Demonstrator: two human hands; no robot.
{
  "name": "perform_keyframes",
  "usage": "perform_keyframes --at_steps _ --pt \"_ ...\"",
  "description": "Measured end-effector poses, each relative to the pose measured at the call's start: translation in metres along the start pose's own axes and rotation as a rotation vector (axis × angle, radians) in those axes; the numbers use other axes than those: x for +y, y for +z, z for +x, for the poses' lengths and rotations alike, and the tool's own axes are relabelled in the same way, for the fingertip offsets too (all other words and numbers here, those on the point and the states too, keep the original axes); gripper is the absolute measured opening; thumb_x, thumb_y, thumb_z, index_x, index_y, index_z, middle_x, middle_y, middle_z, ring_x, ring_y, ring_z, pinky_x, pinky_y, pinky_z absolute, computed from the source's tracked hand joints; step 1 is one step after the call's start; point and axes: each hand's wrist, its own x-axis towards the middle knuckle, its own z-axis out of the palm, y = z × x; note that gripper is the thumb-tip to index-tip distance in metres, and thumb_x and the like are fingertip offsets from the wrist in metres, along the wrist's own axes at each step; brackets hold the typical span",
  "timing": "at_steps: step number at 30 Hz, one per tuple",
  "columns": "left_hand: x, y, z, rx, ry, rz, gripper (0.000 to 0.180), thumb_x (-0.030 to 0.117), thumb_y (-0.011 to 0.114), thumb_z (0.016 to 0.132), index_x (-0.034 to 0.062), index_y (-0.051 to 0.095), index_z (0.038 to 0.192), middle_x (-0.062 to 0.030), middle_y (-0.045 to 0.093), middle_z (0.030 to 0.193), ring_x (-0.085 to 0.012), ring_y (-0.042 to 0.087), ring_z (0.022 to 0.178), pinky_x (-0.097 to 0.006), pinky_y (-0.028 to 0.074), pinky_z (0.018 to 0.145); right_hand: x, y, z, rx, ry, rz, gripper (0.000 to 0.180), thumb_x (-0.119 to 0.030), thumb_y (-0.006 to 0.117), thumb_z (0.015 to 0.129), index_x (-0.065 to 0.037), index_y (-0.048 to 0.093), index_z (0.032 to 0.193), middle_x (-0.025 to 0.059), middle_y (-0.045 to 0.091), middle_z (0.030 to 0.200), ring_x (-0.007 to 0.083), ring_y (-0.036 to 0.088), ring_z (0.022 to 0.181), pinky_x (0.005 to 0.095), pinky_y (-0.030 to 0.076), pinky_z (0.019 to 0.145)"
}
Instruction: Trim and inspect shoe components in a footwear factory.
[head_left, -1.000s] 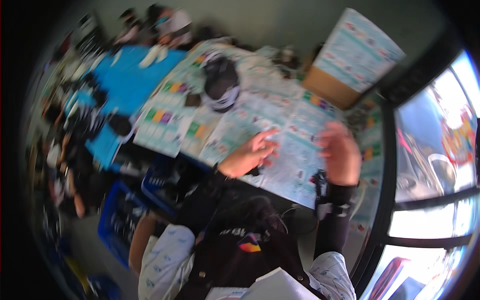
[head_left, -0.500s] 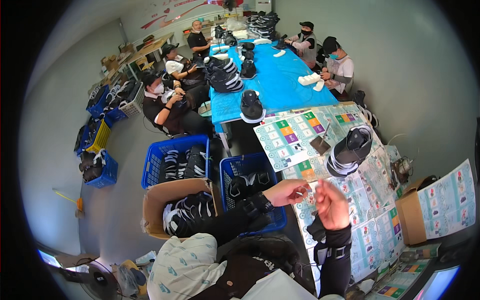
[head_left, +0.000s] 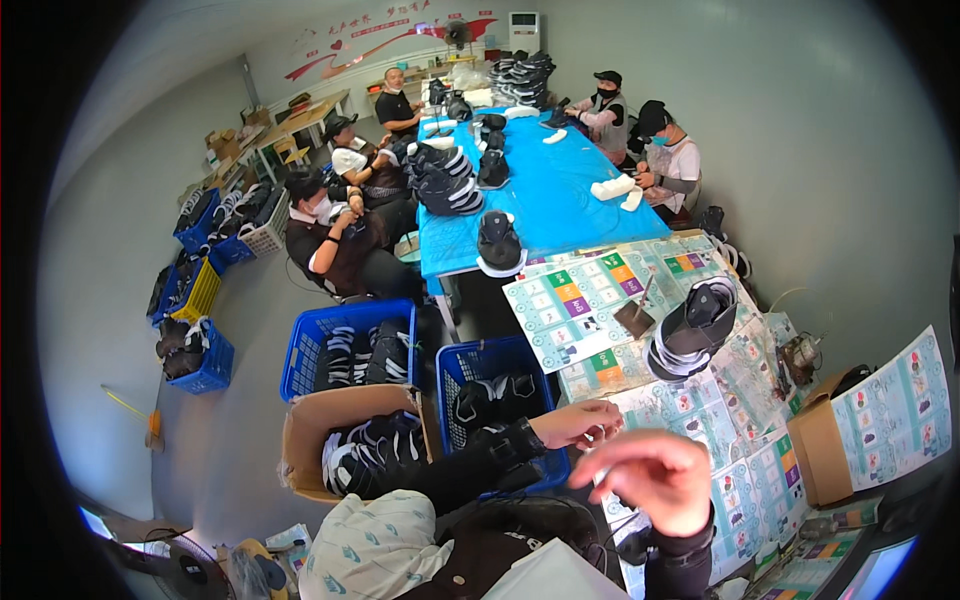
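My left hand is over the table's near left edge, beside the blue basket. Its fingers are curled and pressed together; whatever they pinch is too small to make out. Closer to me, my right hand is raised, with bent fingers and the index finger and thumb coming together toward the left. Anything between those fingertips cannot be made out. Beyond both hands, a black-and-white shoe sits on the paper-covered table, touched by neither hand. A small dark block lies to the left of the shoe.
Left of the table, a blue basket, another blue basket and a cardboard box hold shoes. Ahead, a blue-covered table bears shoes and white pieces, with several people seated around it. An open carton stands on the right.
My right hand has moved lower and nearer to me, its fingers now turned left. My left hand has shifted slightly down and left. The head view has tilted up a little.
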Motion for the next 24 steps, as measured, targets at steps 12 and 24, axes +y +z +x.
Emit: perform_keyframes --at_steps 12,24 --pt "-0.09 0.084 0.031 -0.401 -0.424 -0.164 0.059 0.062 0.041 0.11 0.0092 0.067 0.114 0.0059 0.062 0.084 -0.0061 0.054 0.063 -0.024 0.045 0.058 0.196 -0.084 -0.116 0.124 0.498 -0.883 0.02 -0.021 0.084 0.086 -0.005 0.079 0.097 0.0132 0.077 0.086 0.0254 0.075 0.084 0.0377 0.057 0.08" --pt "-0.058 0.079 0.01 -0.366 -0.369 0.126 0.049 0.046 0.046 0.113 0.0035 0.064 0.128 -0.0057 0.072 0.1 -0.0088 0.063 0.081 -0.024 0.051 0.077 -0.038 -0.015 -0.139 -0.483 -0.821 0.198 0.021 -0.008 0.056 0.099 -0.003 0.063 0.118 0.0161 0.069 0.1 0.0318 0.069 0.077 0.0414 0.058 0.064"
